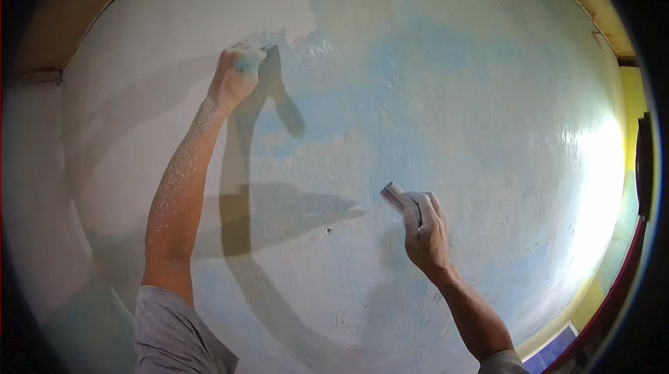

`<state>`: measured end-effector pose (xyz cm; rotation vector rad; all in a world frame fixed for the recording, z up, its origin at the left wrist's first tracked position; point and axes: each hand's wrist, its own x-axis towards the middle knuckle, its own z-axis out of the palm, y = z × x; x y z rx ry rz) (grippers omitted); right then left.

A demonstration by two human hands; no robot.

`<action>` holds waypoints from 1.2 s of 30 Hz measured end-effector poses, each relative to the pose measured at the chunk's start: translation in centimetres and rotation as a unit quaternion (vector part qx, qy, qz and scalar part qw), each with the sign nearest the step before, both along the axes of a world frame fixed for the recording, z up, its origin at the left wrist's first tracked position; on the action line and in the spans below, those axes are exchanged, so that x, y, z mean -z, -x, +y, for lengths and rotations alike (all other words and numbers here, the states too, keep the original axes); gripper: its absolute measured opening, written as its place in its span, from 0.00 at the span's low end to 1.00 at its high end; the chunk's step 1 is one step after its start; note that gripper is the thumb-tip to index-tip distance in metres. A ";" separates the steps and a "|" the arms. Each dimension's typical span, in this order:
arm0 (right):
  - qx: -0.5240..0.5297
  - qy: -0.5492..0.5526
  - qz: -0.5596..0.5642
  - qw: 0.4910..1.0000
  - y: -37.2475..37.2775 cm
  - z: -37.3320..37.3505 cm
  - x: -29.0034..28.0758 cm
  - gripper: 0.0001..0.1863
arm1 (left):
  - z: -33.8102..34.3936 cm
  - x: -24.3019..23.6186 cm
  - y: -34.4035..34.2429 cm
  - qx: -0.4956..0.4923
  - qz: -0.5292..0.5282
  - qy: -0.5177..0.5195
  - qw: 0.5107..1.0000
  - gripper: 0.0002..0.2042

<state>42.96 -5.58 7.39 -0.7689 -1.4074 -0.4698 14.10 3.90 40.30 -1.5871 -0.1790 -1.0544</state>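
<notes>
Your left hand [238, 73] is up at 11 o'clock, against the wall [474, 116], its fingers curled into a closed fist around a mostly hidden tool [269, 49]. Only a thin dark edge of it shows, on the fist's 2 o'clock side, so you cannot tell its exact kind. White flecks dot your left forearm [182, 189], which rises from a grey sleeve [178, 336] at 7 o'clock.

Your right hand [425, 231] is at 4 o'clock from the centre, closed around a flat grey tool [394, 195] that juts out toward 10 o'clock. Pale smears cover the fingers; whether this tool touches the wall, you cannot tell.

In front of you, the wall carries a smooth whitish coat [174, 18] from 9 to 12 o'clock, with a ragged edge just beside your left fist. Toward 1 through 5 o'clock the surface is patchy blue and grey, with strong glare at 3 o'clock. A small dark hole [329, 231] sits just below centre, toward 6 o'clock. Shadows of your arms fall across the wall between your hands and toward 9 o'clock.
</notes>
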 end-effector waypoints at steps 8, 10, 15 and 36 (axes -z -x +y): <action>-0.052 0.046 0.015 0.997 2.2 -0.1 -0.8 0.10 | -1.8 -1.7 -2.8 -0.094 -0.206 0.095 0.969 0.09; -0.034 0.044 0.010 0.998 1.9 -0.6 0.1 0.10 | -1.0 -1.0 -1.9 -0.008 -0.043 -0.009 0.999 0.07; -0.034 0.042 0.028 0.998 0.9 0.2 0.8 0.10 | -0.4 -4.0 -1.0 -0.054 -0.154 0.049 0.985 0.07; -0.039 0.095 0.019 0.995 1.5 0.1 2.1 0.09 | 2.4 -0.3 -3.2 -0.018 -0.077 0.008 0.997 0.08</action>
